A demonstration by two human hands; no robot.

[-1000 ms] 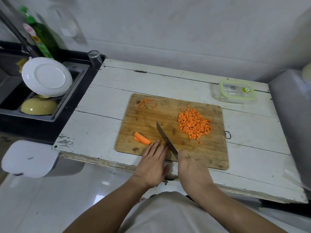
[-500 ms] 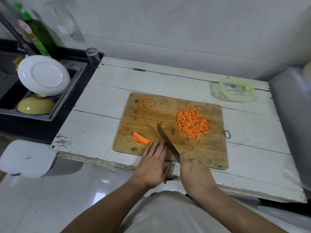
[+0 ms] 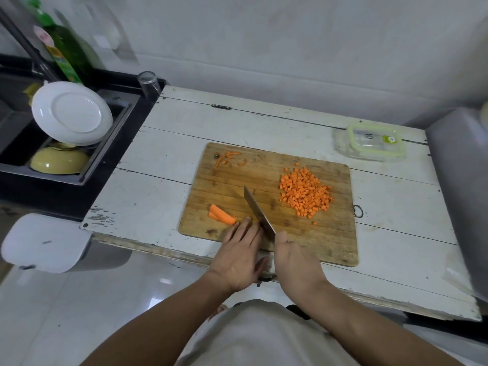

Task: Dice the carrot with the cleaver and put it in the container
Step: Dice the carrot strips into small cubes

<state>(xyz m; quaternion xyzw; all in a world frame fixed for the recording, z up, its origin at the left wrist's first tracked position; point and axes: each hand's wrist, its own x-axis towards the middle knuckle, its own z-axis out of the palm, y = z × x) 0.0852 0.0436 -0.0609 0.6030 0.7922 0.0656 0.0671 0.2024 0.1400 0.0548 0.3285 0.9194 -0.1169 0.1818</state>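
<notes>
- The carrot strips (image 3: 221, 214) are lying at the near left of the cutting board (image 3: 266, 167), the left hand (image 3: 239, 256) pressing on their right end with nearly straight fingers.
- The right hand (image 3: 294, 260) is gripping the cleaver (image 3: 257, 208), its blade just right of the left fingertips.
- Diced carrot (image 3: 306, 192) is sitting heaped on the board's right.
- The lidded container (image 3: 375, 141) is resting at the far right of the table (image 3: 163, 157); contents unclear.
- A white plate (image 3: 71, 116) and yellow bowl (image 3: 59, 161) are sitting in the sink (image 3: 105, 143) on the left.

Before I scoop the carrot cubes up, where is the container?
The container sits at the table's far right, beyond the cutting board's far right corner, lid on.
</notes>
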